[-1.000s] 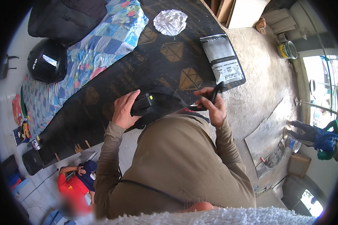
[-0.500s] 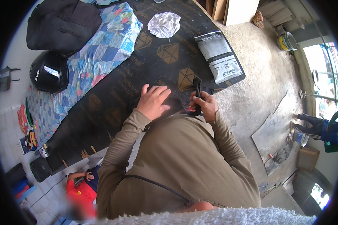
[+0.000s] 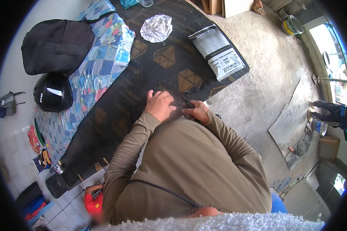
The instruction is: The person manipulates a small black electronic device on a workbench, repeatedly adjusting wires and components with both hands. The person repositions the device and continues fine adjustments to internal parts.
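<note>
Close to my belly, my right hand (image 3: 198,111) is closed on a black strap (image 3: 187,101), whose upper end curves away over the table edge. Just left of it, my left hand (image 3: 160,106) has its fingers bent down and drawn together over something dark. What lies under those fingers blends with the black tabletop, and I cannot make it out. Beyond both hands is the black printed board table (image 3: 164,79). A crumpled white cloth (image 3: 156,28) and a silver-and-black plastic pouch (image 3: 219,54) lie on it.
On the left, a black backpack (image 3: 58,46) and a black helmet (image 3: 53,92) rest on patchwork blue floral fabric (image 3: 110,50). A clear cup (image 3: 145,3) stands at the far edge. One person in red (image 3: 94,202) is at lower left, another's legs (image 3: 327,113) at right. A bucket (image 3: 292,25) stands far right.
My right hand has lowered and moved left toward my left hand, tilting the black strap down. My left hand's spread fingers have curled in. The whole view has shifted slightly.
</note>
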`<state>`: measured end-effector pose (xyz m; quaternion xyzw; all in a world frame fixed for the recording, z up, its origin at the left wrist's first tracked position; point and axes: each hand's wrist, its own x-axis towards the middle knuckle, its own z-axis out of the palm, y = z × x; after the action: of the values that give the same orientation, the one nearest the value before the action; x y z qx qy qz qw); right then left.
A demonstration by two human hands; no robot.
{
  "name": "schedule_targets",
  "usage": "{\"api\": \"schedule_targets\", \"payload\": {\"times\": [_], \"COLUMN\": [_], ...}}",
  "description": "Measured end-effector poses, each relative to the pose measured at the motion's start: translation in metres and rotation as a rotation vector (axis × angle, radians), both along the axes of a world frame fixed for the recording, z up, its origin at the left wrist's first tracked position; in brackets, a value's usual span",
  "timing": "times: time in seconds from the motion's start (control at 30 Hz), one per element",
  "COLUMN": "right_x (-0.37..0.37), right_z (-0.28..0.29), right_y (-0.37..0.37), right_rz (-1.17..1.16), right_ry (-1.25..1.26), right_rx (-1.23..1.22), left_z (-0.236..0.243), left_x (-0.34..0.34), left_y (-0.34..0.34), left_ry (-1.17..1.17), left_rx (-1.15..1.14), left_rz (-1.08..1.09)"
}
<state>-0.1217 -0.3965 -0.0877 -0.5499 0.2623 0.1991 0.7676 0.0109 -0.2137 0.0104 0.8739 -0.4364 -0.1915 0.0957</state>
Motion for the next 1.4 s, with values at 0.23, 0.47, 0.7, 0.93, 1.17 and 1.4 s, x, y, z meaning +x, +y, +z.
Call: {"api": "schedule_targets", "payload": {"times": [0.23,0.47,0.7,0.93,1.17,1.4], "right_x": [0.002,0.004,0.009,-0.003,0.004,0.041], "right_z": [-0.013,-0.013,0.007,-0.009,0.052,0.033], "right_y": [-0.002,0.01,0.008,0.0,-0.008,-0.001], "right_rz": [0.118,-0.11,-0.123,-0.064,-0.188,-0.013], "right_ry": [0.011,-0.049,-0.083,-0.204,-0.539,-0.466], "right_rx": [-0.063,0.103,0.218,-0.397,-1.221,-0.358], "left_z": [-0.002,0.004,0.002,0.007,0.002,-0.005], "left_x": [0.013,0.027,0.03,0.031,0.035,0.034], "left_y": [-0.006,-0.017,-0.025,-0.03,-0.023,-0.026], "left_ry": [0.101,0.144,0.154,0.282,0.29,0.285], "left_rx": [-0.08,-0.09,-0.119,-0.143,-0.191,-0.239], "left_rz": [0.019,-0.017,-0.111,-0.068,-0.06,0.033]}}
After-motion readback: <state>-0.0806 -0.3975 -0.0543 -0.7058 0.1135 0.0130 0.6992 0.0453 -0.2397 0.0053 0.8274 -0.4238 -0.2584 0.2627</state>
